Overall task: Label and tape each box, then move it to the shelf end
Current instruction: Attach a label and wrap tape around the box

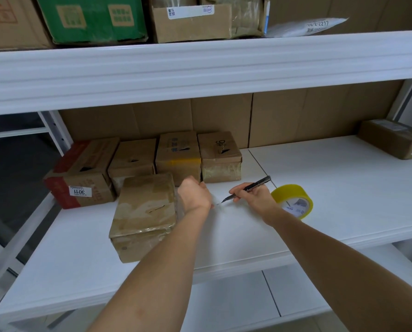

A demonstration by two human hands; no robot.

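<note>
A taped brown cardboard box (145, 212) lies near the front of the white shelf (320, 183). My left hand (194, 196) is closed just right of this box, seemingly pinching a clear strip of tape; the strip is hard to see. My right hand (255, 196) grips a black pen-like cutter (248, 188), its tip pointing left toward my left hand. A yellow tape roll (293, 200) stands on the shelf right behind my right hand. Several more brown boxes (178, 156) line the back left of the shelf.
A long brown box (394, 141) rests at the shelf's far right end. The upper shelf (200, 68) overhangs, carrying a green box (92, 17), cardboard boxes and a white mailer (308, 26). A lower shelf shows below.
</note>
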